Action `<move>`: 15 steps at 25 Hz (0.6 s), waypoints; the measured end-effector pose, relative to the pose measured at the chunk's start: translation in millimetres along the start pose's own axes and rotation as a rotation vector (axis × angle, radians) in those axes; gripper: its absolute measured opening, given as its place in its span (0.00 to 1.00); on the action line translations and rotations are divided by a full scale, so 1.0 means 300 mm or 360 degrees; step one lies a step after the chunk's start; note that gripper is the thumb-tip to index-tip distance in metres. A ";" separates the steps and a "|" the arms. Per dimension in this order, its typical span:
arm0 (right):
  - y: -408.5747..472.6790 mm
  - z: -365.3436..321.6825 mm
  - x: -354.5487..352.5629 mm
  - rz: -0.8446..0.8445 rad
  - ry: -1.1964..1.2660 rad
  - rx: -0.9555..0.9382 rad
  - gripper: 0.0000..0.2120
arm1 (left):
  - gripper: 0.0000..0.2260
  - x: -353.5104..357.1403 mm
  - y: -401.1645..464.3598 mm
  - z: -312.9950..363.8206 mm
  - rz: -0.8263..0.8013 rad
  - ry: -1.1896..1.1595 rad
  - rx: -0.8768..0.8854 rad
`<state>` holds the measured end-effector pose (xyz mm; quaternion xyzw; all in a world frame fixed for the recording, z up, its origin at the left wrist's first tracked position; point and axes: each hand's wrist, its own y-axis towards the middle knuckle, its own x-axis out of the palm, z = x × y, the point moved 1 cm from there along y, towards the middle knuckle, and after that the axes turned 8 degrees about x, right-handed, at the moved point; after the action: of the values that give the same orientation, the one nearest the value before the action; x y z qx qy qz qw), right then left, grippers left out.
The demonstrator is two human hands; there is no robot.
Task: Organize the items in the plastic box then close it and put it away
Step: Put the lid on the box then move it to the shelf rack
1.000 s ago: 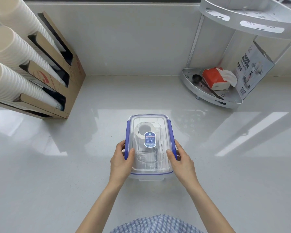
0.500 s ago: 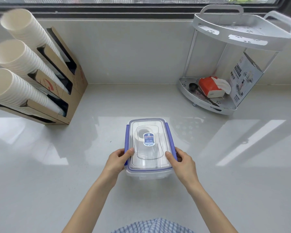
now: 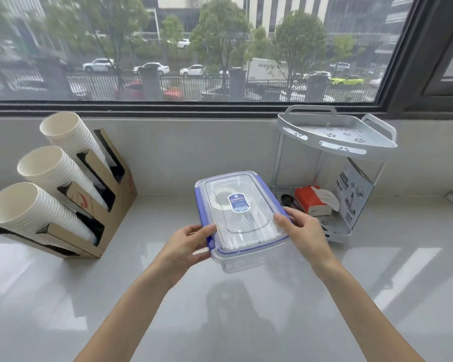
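While both hands grip it, a closed plastic box (image 3: 242, 220) is held above a pale surface (image 3: 246, 322).

The left hand (image 3: 186, 246) curls round the box's near left corner, thumb on the blue-edged lid (image 3: 236, 207); the right hand (image 3: 302, 233) clasps the right side, thumb on top, both forearms reaching forward. The box tilts slightly, in front of a corner rack (image 3: 335, 142) holding an orange tissue pack (image 3: 310, 201). Stacked paper cups (image 3: 50, 189) in a cardboard holder (image 3: 115, 202) stand at left, below a window (image 3: 194, 48).
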<state>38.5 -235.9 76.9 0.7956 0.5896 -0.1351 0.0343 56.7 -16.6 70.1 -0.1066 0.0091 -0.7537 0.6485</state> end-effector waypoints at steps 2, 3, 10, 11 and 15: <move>0.046 -0.094 -0.059 -0.0003 0.0021 -0.0103 0.11 | 0.11 0.048 0.025 0.086 -0.0058 -0.0113 0.0037; 0.063 -0.136 -0.090 -0.0009 0.0050 -0.0147 0.10 | 0.11 0.071 0.035 0.126 -0.0086 -0.0160 0.0064; 0.173 -0.387 -0.297 0.0017 0.0095 -0.0297 0.10 | 0.11 0.252 0.126 0.370 -0.0248 -0.0281 0.0212; 0.188 -0.413 -0.324 0.0038 0.0083 -0.0311 0.10 | 0.10 0.277 0.140 0.394 -0.0264 -0.0296 0.0222; 0.261 -0.486 -0.433 0.0106 -0.0009 -0.0363 0.11 | 0.06 0.387 0.194 0.467 -0.0322 -0.0338 0.0253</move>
<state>103.4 -348.9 242.0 0.8052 0.5744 -0.0680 0.1308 121.9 -121.9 215.5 -0.1345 -0.1300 -0.7979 0.5730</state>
